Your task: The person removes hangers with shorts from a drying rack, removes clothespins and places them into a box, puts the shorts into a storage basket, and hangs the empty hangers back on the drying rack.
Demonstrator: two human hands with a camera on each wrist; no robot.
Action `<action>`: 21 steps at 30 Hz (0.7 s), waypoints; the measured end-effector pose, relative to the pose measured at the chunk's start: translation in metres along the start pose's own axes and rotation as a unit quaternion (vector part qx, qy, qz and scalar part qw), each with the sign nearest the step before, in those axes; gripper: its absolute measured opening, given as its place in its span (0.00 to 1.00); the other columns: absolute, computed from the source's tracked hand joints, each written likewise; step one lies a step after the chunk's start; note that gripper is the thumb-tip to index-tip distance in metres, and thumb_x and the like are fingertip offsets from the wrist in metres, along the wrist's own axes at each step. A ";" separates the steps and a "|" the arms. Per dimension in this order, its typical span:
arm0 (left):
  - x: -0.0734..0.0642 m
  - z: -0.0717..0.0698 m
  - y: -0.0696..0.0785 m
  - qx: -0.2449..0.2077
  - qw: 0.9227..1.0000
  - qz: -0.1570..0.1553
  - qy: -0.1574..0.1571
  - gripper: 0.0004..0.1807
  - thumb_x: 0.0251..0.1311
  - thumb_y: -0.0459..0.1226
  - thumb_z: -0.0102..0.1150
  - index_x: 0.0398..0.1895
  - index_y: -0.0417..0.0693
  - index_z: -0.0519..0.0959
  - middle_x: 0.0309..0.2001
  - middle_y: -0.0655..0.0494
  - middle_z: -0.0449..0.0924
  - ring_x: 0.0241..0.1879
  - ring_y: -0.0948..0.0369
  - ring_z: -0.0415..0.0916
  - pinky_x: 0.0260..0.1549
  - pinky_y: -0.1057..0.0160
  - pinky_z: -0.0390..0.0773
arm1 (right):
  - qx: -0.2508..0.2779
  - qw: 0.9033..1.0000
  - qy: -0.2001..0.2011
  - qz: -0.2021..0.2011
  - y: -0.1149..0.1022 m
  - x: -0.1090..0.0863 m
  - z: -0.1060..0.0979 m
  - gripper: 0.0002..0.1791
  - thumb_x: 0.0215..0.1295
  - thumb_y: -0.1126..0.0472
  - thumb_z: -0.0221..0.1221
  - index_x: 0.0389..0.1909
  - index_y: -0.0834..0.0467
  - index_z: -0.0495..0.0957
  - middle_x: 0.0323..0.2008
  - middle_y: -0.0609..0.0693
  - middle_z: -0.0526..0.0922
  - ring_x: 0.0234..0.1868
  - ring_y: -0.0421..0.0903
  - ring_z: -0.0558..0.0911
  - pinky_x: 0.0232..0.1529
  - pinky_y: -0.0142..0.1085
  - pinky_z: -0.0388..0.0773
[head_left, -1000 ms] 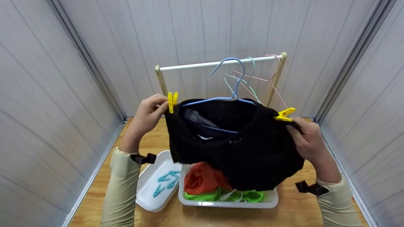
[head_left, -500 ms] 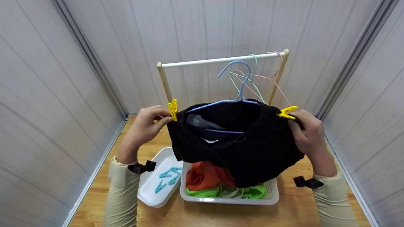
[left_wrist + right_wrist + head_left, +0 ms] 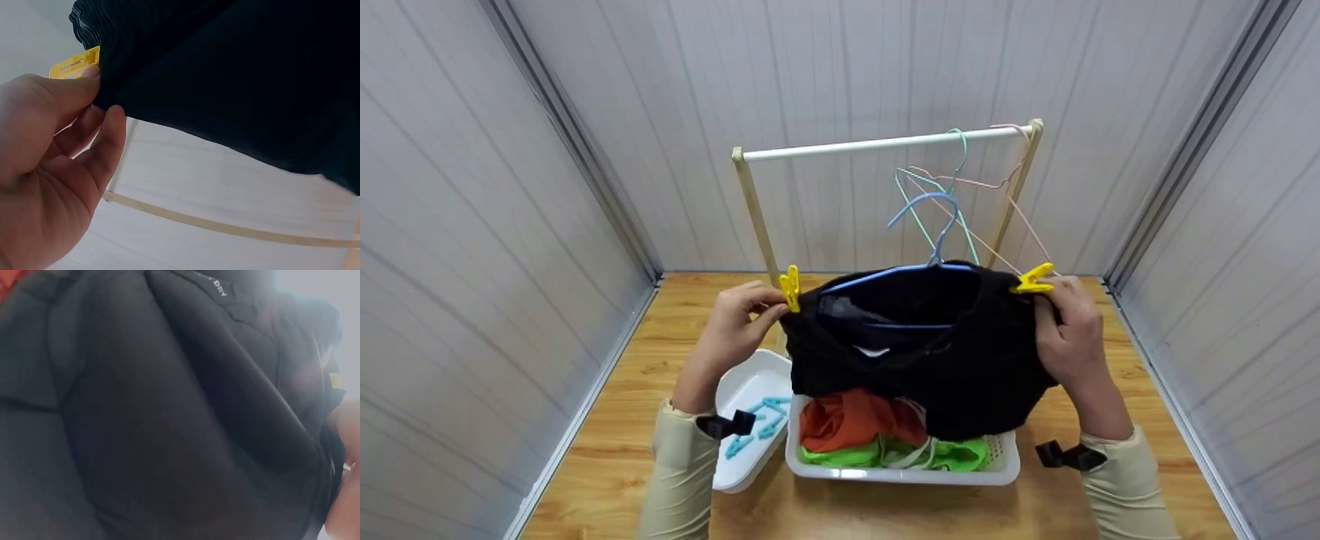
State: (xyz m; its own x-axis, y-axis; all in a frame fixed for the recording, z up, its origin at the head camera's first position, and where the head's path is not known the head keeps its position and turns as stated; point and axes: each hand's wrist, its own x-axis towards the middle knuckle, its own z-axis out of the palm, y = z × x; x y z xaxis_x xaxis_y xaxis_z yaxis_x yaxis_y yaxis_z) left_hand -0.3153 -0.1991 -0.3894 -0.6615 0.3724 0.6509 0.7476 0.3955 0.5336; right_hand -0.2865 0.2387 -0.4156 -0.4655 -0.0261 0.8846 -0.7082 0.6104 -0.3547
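Black shorts (image 3: 990, 375) with a gathered waistband hang spread between my two hands. A blue hanger (image 3: 877, 277) lies inside the waist opening, its hook standing above. Yellow clothespins pinch the waistband at both ends, the left clothespin (image 3: 790, 290) upright and the right clothespin (image 3: 1033, 280) slanted. My left hand (image 3: 739, 324) pinches the waistband corner with thumb and fingers, right by its clothespin (image 3: 76, 63). At the opposite corner my right hand (image 3: 1072, 330) grips the cloth, its fingers partly hidden behind it. White lettering shows on the shorts (image 3: 169, 410) in the right wrist view.
Behind stands a rack with a white rail (image 3: 840, 147), bearing a green hanger (image 3: 962, 154) and a pink hanger (image 3: 1027, 217) at its right. Below, a white basket (image 3: 900, 475) holds orange and green clothes. A white tray (image 3: 735, 480) with several blue clothespins sits left of it.
Both hands have come down and slightly inward with the shorts and hanger. The blue hook has dropped from the rail's height in view to well below it.
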 end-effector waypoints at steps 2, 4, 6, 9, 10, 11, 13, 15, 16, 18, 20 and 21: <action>-0.007 0.007 -0.007 -0.007 1.000 -0.014 0.004 0.06 0.58 0.25 0.64 0.37 0.41 0.85 0.35 0.52 0.83 0.32 0.60 0.79 0.32 0.61 0.80 | 0.012 1.000 0.006 0.010 -0.003 -0.005 0.005 0.11 0.58 0.80 0.55 0.39 0.68 0.82 0.38 0.62 0.80 0.43 0.54 0.77 0.51 0.32 0.68; -0.013 0.014 -0.013 -0.007 1.000 -0.026 0.008 0.06 0.57 0.25 0.64 0.36 0.41 0.85 0.35 0.53 0.83 0.33 0.59 0.79 0.32 0.61 0.80 | 0.023 1.000 0.012 0.017 -0.001 -0.011 0.010 0.12 0.55 0.82 0.56 0.37 0.68 0.82 0.37 0.63 0.80 0.42 0.54 0.76 0.50 0.32 0.67; -0.020 0.021 -0.019 -0.011 0.999 -0.036 0.010 0.07 0.56 0.24 0.64 0.36 0.41 0.85 0.34 0.53 0.83 0.33 0.59 0.79 0.32 0.60 0.80 | 0.029 0.999 0.014 0.026 0.002 -0.017 0.014 0.13 0.53 0.84 0.57 0.35 0.69 0.82 0.36 0.63 0.79 0.41 0.54 0.76 0.49 0.31 0.67; -0.030 0.032 -0.031 -0.010 0.999 -0.046 0.008 0.05 0.57 0.27 0.65 0.35 0.42 0.86 0.34 0.56 0.82 0.34 0.61 0.79 0.33 0.61 0.80 | 0.029 0.999 0.005 0.038 0.012 -0.029 0.019 0.11 0.53 0.83 0.58 0.32 0.68 0.81 0.35 0.61 0.80 0.39 0.53 0.76 0.47 0.32 0.67; -0.033 0.035 -0.033 -0.011 0.999 -0.051 0.007 0.05 0.58 0.27 0.65 0.35 0.43 0.86 0.34 0.56 0.82 0.34 0.61 0.79 0.33 0.61 0.81 | 0.029 0.999 0.000 0.043 0.014 -0.033 0.020 0.10 0.54 0.83 0.57 0.32 0.67 0.81 0.35 0.60 0.80 0.38 0.53 0.76 0.47 0.32 0.68; -0.035 0.038 -0.035 -0.012 0.998 -0.056 0.004 0.05 0.58 0.27 0.65 0.35 0.43 0.86 0.34 0.57 0.82 0.35 0.61 0.80 0.33 0.61 0.81 | 0.024 0.998 -0.005 0.051 0.015 -0.036 0.021 0.10 0.55 0.82 0.57 0.32 0.67 0.81 0.35 0.60 0.80 0.38 0.53 0.76 0.46 0.31 0.68; -0.041 0.044 -0.039 -0.013 0.998 -0.064 -0.001 0.05 0.58 0.28 0.65 0.36 0.43 0.86 0.35 0.56 0.83 0.35 0.61 0.80 0.33 0.60 0.81 | 0.016 0.997 -0.017 0.068 0.016 -0.042 0.022 0.09 0.56 0.81 0.57 0.32 0.67 0.81 0.35 0.60 0.80 0.39 0.53 0.77 0.46 0.31 0.68; -0.045 0.050 -0.043 -0.014 0.997 -0.078 -0.007 0.05 0.59 0.28 0.65 0.37 0.44 0.86 0.36 0.56 0.83 0.35 0.61 0.80 0.33 0.61 0.80 | 0.009 0.996 -0.029 0.089 0.017 -0.048 0.024 0.10 0.57 0.81 0.56 0.33 0.68 0.81 0.36 0.60 0.80 0.40 0.54 0.77 0.46 0.31 0.68; -0.048 0.053 -0.045 -0.016 0.996 -0.086 -0.008 0.05 0.59 0.28 0.64 0.37 0.44 0.86 0.36 0.56 0.83 0.35 0.61 0.80 0.33 0.61 0.80 | 0.006 0.994 -0.037 0.101 0.017 -0.051 0.025 0.10 0.57 0.81 0.56 0.33 0.68 0.81 0.36 0.60 0.80 0.40 0.54 0.78 0.46 0.31 0.68; -0.054 0.058 -0.049 -0.023 0.994 -0.104 -0.010 0.05 0.59 0.28 0.64 0.36 0.43 0.86 0.36 0.56 0.83 0.35 0.61 0.80 0.33 0.60 0.80 | -0.001 0.991 -0.055 0.123 0.019 -0.057 0.027 0.09 0.57 0.81 0.56 0.33 0.68 0.81 0.37 0.60 0.80 0.41 0.54 0.78 0.46 0.33 0.69; -0.059 0.063 -0.053 -0.030 0.992 -0.123 -0.011 0.05 0.59 0.28 0.64 0.36 0.43 0.86 0.35 0.55 0.84 0.36 0.61 0.80 0.34 0.60 0.80 | -0.006 0.987 -0.073 0.143 0.020 -0.062 0.030 0.09 0.57 0.80 0.57 0.33 0.68 0.82 0.37 0.60 0.81 0.42 0.56 0.79 0.46 0.37 0.70; -0.062 0.065 -0.055 -0.035 0.991 -0.130 -0.011 0.05 0.59 0.28 0.64 0.36 0.43 0.86 0.35 0.55 0.83 0.36 0.60 0.80 0.34 0.60 0.80 | -0.009 0.985 -0.082 0.151 0.022 -0.064 0.031 0.08 0.57 0.80 0.58 0.34 0.68 0.82 0.38 0.60 0.82 0.43 0.56 0.79 0.47 0.40 0.71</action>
State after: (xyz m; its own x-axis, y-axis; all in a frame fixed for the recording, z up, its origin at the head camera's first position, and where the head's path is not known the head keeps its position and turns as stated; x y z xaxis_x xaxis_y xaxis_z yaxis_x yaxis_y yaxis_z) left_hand -0.3193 -0.1890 -0.4941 -0.8331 0.2838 0.4747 0.5531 0.4219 0.7184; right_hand -0.2881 0.2293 -0.4895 -0.7344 0.0314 0.6780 -0.5154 0.6241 -0.5872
